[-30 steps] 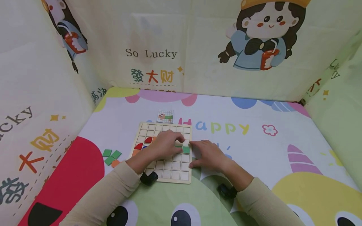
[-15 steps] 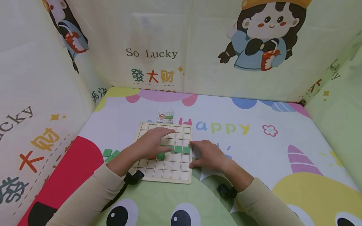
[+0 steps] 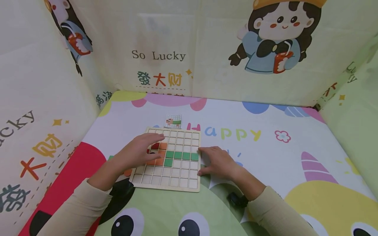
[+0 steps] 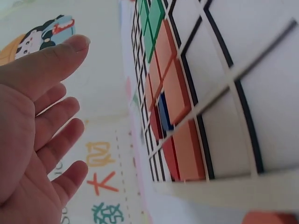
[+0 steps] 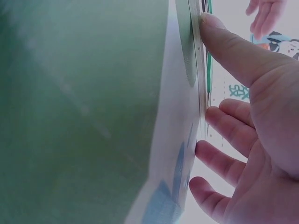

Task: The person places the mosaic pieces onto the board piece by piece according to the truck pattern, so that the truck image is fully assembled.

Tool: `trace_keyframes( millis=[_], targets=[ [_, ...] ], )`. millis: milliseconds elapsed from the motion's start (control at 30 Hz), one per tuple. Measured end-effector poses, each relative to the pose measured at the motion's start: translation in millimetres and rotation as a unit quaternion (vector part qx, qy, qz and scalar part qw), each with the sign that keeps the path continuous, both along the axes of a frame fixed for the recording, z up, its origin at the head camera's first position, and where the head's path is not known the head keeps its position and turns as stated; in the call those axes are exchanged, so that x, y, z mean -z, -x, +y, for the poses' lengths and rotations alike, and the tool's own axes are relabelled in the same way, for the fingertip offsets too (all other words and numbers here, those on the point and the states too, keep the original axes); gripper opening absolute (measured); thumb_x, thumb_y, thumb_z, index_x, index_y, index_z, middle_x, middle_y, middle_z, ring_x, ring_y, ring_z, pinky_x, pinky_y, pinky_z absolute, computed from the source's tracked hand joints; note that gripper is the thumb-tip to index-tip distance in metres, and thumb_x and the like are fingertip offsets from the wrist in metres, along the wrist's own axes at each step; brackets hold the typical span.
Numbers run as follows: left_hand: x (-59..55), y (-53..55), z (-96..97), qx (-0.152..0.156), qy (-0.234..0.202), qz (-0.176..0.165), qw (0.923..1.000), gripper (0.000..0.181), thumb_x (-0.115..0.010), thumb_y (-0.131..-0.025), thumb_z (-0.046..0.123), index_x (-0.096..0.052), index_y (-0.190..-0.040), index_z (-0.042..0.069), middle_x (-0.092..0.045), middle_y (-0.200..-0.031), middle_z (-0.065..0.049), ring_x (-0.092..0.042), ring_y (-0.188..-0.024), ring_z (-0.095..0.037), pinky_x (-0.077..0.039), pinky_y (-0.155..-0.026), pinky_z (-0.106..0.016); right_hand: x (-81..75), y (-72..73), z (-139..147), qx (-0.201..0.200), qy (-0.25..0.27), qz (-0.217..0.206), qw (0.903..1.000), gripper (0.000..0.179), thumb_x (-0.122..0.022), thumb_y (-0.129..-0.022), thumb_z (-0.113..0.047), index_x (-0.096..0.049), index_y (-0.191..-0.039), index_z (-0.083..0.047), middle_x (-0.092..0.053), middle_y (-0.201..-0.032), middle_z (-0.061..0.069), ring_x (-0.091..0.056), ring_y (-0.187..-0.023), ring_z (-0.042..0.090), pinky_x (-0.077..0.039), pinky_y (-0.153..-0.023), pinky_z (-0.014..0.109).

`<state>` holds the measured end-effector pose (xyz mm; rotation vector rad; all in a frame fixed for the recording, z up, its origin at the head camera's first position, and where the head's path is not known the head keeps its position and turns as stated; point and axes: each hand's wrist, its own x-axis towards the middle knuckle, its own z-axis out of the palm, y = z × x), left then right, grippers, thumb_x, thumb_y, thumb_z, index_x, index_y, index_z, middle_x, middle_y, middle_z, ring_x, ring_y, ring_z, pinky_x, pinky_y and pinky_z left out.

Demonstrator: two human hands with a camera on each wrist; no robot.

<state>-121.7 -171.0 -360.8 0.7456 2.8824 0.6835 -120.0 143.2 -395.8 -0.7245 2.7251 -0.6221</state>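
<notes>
A wooden grid board (image 3: pixel 177 178) lies on the cartoon mat. In it sit a row of green tiles (image 3: pixel 181 156), orange tiles (image 3: pixel 160 154) and red tiles (image 3: pixel 155 145). My left hand (image 3: pixel 138 152) hovers over the board's left part with fingers straight, holding nothing; the left wrist view shows the open palm (image 4: pixel 28 130) beside orange tiles (image 4: pixel 177 88), a blue piece (image 4: pixel 163 112) and green tiles (image 4: pixel 152 23). My right hand (image 3: pixel 217 161) rests flat on the mat against the board's right edge, with the thumb (image 5: pixel 229 46) touching that edge (image 5: pixel 200 70).
A small pattern card (image 3: pixel 172 121) lies just beyond the board. Loose pieces lie left of the board, an orange one (image 3: pixel 127 172) showing under my left forearm. Printed fabric walls (image 3: pixel 189 49) close in the mat at the back and on both sides.
My left hand has drawn back leftward across the board, uncovering the green row and the orange tiles. The right hand and the board have stayed put.
</notes>
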Motion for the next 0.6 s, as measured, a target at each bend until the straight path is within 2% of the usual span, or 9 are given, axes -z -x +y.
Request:
trace_keyframes(
  millis=[200, 367, 600],
  targets=[
    [-8.3, -11.6, -9.6, -0.031, 0.006, 0.02, 0.9993, 0.073, -0.086, -0.079, 0.019, -0.054, -0.143, 0.005, -0.054, -0.141, -0.016, -0.048, -0.13, -0.038, -0.048, -0.097, -0.055, -0.1, 0.1, 0.3, 0.0, 0.001, 0.002, 1.0, 0.085, -0.086, -0.077, -0.043, -0.049, -0.146, -0.008, -0.056, -0.142, 0.01, -0.046, -0.131, 0.033, -0.041, -0.102, 0.055],
    [-12.0, -19.4, -24.0, -0.065, -0.002, 0.022, 0.9976, 0.074, -0.087, -0.077, 0.015, -0.053, -0.142, 0.003, -0.054, -0.14, -0.02, -0.048, -0.128, -0.041, -0.053, -0.089, -0.054, 0.3, -0.2, 0.3, 0.001, 0.002, 0.001, 1.0, 0.085, -0.086, -0.077, -0.042, -0.05, -0.146, -0.008, -0.056, -0.142, 0.01, -0.046, -0.131, 0.034, -0.041, -0.101, 0.055],
    [-10.5, -26.7, -45.1, -0.119, 0.0, -0.02, 0.9927, 0.078, -0.085, -0.079, 0.013, -0.048, -0.146, 0.003, -0.048, -0.145, -0.023, -0.042, -0.131, -0.046, -0.055, -0.084, -0.055, 0.7, 0.5, -0.1, 0.002, -0.004, -0.003, 1.0, 0.086, -0.085, -0.077, -0.043, -0.049, -0.147, -0.009, -0.055, -0.143, 0.009, -0.046, -0.132, 0.033, -0.039, -0.103, 0.054]
  ],
)
